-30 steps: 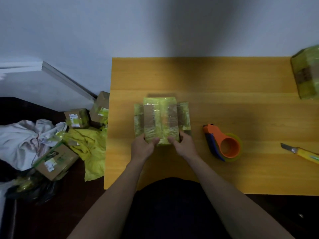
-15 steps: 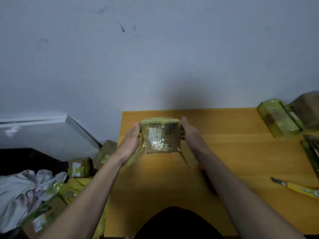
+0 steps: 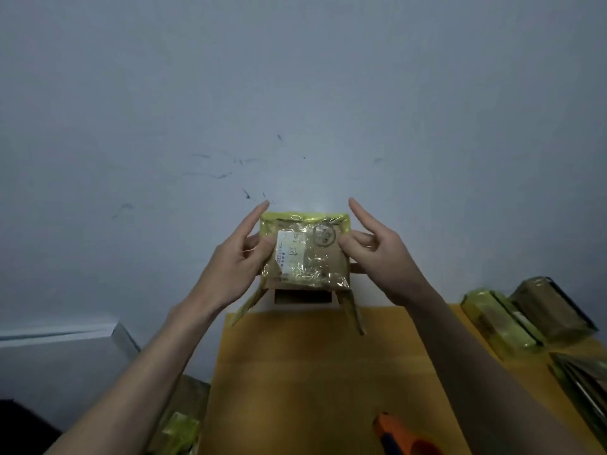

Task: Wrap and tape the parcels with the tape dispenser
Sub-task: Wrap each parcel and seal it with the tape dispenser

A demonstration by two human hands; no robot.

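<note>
A small cardboard parcel (image 3: pixel 305 254) wrapped in yellow-green tape is held up in front of the wall, above the far edge of the wooden table (image 3: pixel 295 382). My left hand (image 3: pixel 236 261) grips its left side with the thumb on the front and the index finger pointing up. My right hand (image 3: pixel 377 254) grips the right side the same way. Loose tape strips hang from both lower corners. A white label shows on the front. The orange tape dispenser (image 3: pixel 400 435) lies on the table at the bottom edge, partly behind my right forearm.
Taped parcels (image 3: pixel 499 323) and a darker wrapped box (image 3: pixel 551 310) sit at the table's right side. More boxes with yellow tape (image 3: pixel 184 425) lie on the floor left of the table. A blue-grey wall fills the background.
Both hands lifted the parcel off the table and turned it so the labelled face points at me. The camera tilted upward, so the knife left the view.
</note>
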